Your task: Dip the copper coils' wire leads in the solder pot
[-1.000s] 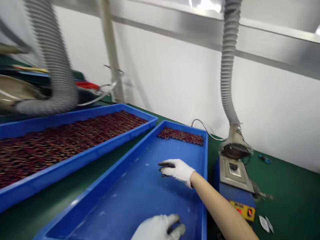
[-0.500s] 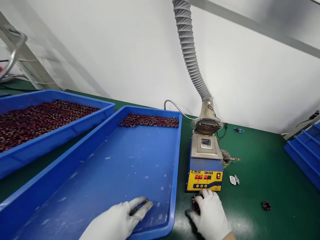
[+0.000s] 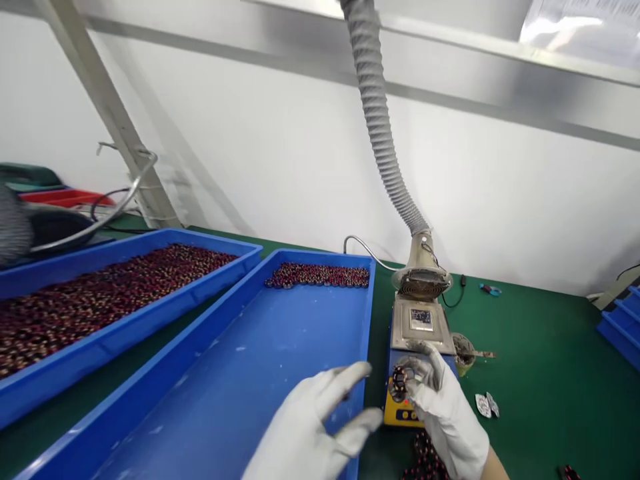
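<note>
My right hand (image 3: 440,407), in a white glove with greyed fingertips, is raised in front of the yellow-and-blue solder pot (image 3: 421,327). Its thumb and fingers pinch a small dark ring-shaped part (image 3: 399,382) dotted with copper-coloured spots. Over the right rim of the middle blue tray (image 3: 280,333) reaches my left hand (image 3: 325,417), gloved too, thumb and fingers apart and nothing seen between them. Below my right hand, a cluster of similar ring parts (image 3: 424,457) lies on the green table, partly covered by the glove. More ring parts (image 3: 320,275) fill the tray's far end in rows.
Another blue tray (image 3: 210,300) full of parts stands to the left. A grey exhaust hose (image 3: 377,113) hangs to a hood above the pot. Beside the pot are a cup (image 3: 464,353) with a stick across it, and foil scraps (image 3: 486,404). Blue crates (image 3: 623,327) stand at right.
My right hand has risen from the table before the pot, now holding a ring part up. My left hand has moved right from inside the tray to its rim, fingers spread wider. The view has tilted up.
</note>
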Available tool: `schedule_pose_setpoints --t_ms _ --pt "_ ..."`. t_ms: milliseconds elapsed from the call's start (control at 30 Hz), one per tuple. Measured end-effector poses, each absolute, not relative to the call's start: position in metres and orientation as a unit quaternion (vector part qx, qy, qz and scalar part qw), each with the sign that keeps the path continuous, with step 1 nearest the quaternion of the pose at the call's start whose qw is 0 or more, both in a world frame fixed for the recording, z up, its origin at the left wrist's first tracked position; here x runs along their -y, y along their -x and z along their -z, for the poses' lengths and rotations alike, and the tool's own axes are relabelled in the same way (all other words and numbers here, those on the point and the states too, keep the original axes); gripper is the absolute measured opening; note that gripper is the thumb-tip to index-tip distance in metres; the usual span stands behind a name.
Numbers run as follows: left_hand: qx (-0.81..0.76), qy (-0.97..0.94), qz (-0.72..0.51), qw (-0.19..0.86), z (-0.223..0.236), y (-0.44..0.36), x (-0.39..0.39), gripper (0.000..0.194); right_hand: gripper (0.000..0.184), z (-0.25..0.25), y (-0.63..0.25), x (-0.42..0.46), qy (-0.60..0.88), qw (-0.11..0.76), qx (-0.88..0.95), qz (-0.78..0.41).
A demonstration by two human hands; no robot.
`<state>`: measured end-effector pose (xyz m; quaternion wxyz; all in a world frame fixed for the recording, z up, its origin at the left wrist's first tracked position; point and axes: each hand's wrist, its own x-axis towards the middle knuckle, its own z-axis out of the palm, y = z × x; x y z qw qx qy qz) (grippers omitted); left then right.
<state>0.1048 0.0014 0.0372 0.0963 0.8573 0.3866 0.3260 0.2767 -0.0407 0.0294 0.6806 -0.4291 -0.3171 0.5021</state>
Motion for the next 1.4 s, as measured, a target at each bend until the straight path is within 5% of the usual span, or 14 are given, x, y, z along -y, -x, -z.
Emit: schedule_pose_setpoints --t_ms 100,233,367,667,867,1033,1133,1400 --pt "-0.279 -0.846 -0.455 0.024 -0.054 -0.134 -0.002 0.049 0.028 -0.055 -0.268 0.031 0.337 0.715 0.354 -0.500" --pt "-0.256 -0.791 -0.556 0.004 -0.055 -0.154 -0.014 0.032 0.020 -0.061 -0.268 0.019 0.281 0.712 0.449 -0.461" --pt "-0.229 -0.805 -0.546 0.039 -0.052 -0.152 -0.022 0.034 0.030 -0.064 -0.280 0.018 0.319 0.672 0.507 -0.436" --pt "-0.180 -0.844 -0.506 -0.003 -0.049 -0.144 -0.028 0.024 0.010 -0.048 -0.291 0.007 0.311 0.671 0.523 -0.424" --pt "-0.185 -0.833 -0.520 -0.045 -0.056 -0.139 -0.027 0.022 0.017 -0.043 -0.297 0.004 0.261 0.765 0.333 -0.485" --pt "-0.201 -0.813 -0.542 -0.075 -0.052 -0.136 -0.028 0.023 0.032 -0.049 -0.274 0.010 0.332 0.709 0.378 -0.494" --pt "-0.221 -0.810 -0.543 -0.011 -0.052 -0.134 -0.027 0.022 0.032 -0.044 -0.260 0.008 0.307 0.691 0.352 -0.552" --pt "-0.194 -0.657 -0.618 0.385 -0.057 -0.128 -0.033 0.027 0.029 -0.041 -0.255 0.007 0.260 0.636 0.303 -0.660"
